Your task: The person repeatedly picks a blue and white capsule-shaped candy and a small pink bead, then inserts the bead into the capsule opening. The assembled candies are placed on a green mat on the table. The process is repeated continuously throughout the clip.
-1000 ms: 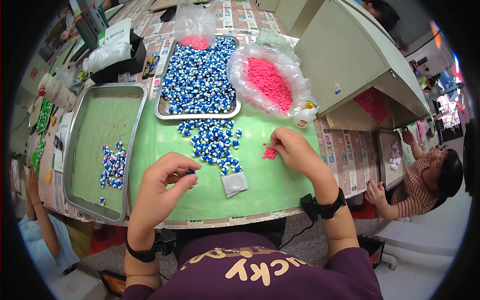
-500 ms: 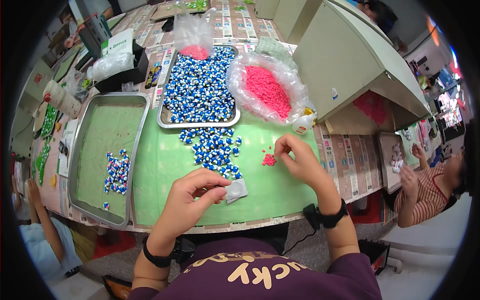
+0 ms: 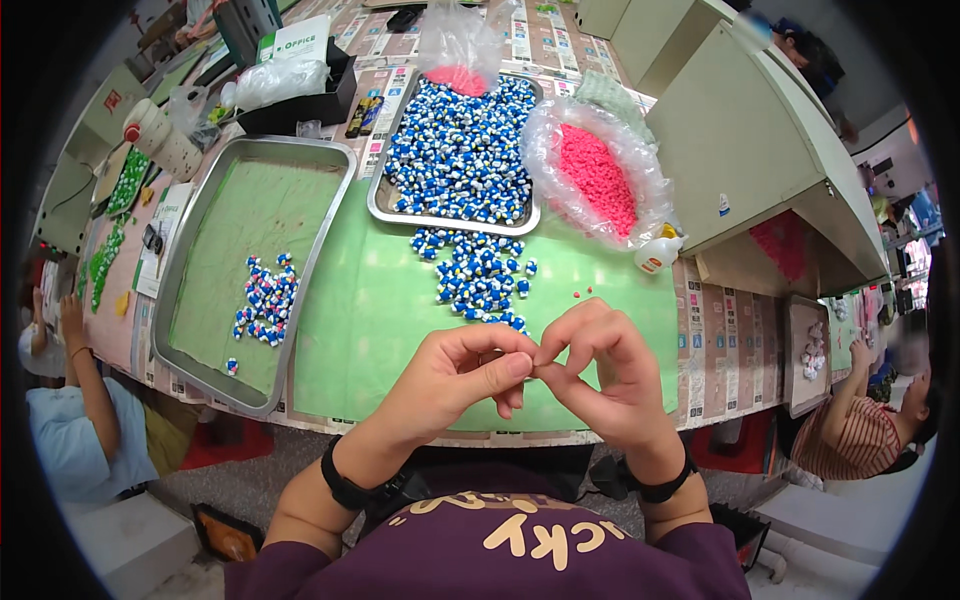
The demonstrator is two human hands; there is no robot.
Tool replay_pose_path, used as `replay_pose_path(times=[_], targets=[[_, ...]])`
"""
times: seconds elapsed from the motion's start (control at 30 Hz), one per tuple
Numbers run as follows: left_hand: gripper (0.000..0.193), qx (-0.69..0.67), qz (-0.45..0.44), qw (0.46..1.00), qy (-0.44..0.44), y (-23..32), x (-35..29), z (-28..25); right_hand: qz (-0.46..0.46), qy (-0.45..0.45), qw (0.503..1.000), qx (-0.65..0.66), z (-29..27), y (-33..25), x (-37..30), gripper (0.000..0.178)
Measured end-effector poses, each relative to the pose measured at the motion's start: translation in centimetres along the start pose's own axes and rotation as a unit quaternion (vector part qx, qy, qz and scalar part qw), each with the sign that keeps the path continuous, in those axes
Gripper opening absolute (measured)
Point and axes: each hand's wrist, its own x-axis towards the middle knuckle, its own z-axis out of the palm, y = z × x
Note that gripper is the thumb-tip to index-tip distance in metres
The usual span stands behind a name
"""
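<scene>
My left hand and my right hand meet over the near part of the green mat. Both pinch, thumb against forefinger, and their tips touch. Whatever is between the fingers is too small or hidden to name. Just beyond my left hand lies a loose heap of small blue-and-white pieces. A tiny pink piece lies on the mat beyond my right fingers. Inside the metal tray on the left is a cluster of blue-and-white pieces with pink bits.
At the back, a second metal tray is full of blue-and-white pieces. Beside it sit an open plastic bag of pink pieces and a small white bottle. A large grey box-like housing stands at right. Other people work at both sides.
My right hand has come left from the little pink pile to meet my left hand, and now covers where the pile lay. The grey-white square pad is hidden too. The whole view has shifted.
</scene>
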Motion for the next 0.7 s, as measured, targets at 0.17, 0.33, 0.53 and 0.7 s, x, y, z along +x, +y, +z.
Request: replay_pose_path(times=[0.17, 0.33, 0.53, 0.7], targets=[[0.018, 0.041, 0.03, 0.998, 0.032, -0.1, 0.0, -0.1, -0.061, -0.012, 0.989, -0.136, 0.2, -0.4, 0.3, 0.027], [0.015, 0.077, 0.039, 0.995, 0.041, -0.4, -0.2, 0.0, -0.043, -0.024, 0.988, -0.145, 0.3, -0.7, 0.2, 0.027], [0.025, 0.063, 0.031, 0.993, 0.097, 0.1, -0.2, -0.2, -0.009, -0.049, 0.984, -0.171, -0.7, -0.3, 0.1, 0.027], [0.022, 0.132, 0.1, 0.977, 0.134, 0.5, -1.2, -2.3, -0.029, -0.155, 0.94, -0.304, -1.5, 1.5, 0.6, 0.022]])
